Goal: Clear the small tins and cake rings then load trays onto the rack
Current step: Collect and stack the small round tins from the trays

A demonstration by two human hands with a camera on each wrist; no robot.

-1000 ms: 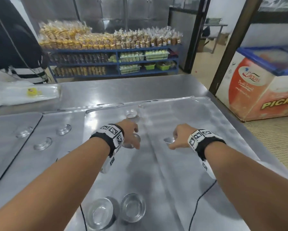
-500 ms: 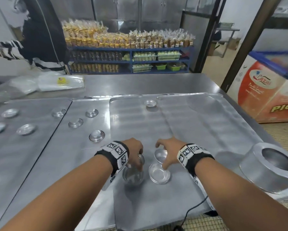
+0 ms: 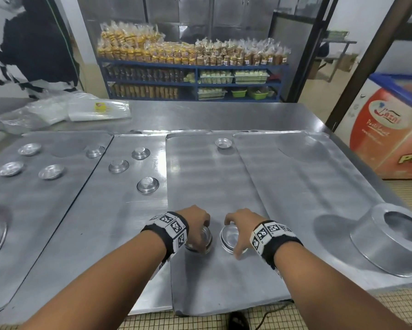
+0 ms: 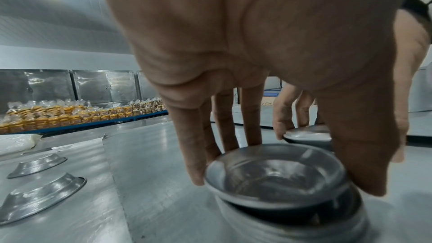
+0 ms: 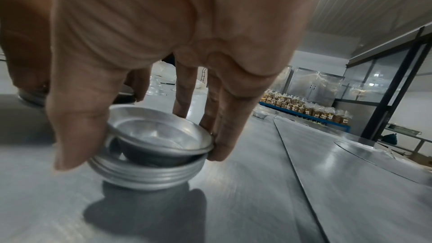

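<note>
1. Stacking is where you are now: your left hand (image 3: pixel 195 225) grips a small tin (image 4: pixel 275 175) by its rim, fingers curled around it, just over another tin below it.
2. Your right hand (image 3: pixel 240 228) pinches a second tin (image 5: pixel 161 136) between thumb and fingers, sitting in a short stack of tins (image 5: pixel 149 175) under your palm.
3. Many tins are left: one far tin (image 3: pixel 223 142) ahead of your hands, and more to the left of your left hand.
4. To the right of your right hand a cake ring (image 3: pixel 395 241) stands on a tray (image 3: pixel 307 186).
5. No tray seems loaded yet; I see no rack.
</note>
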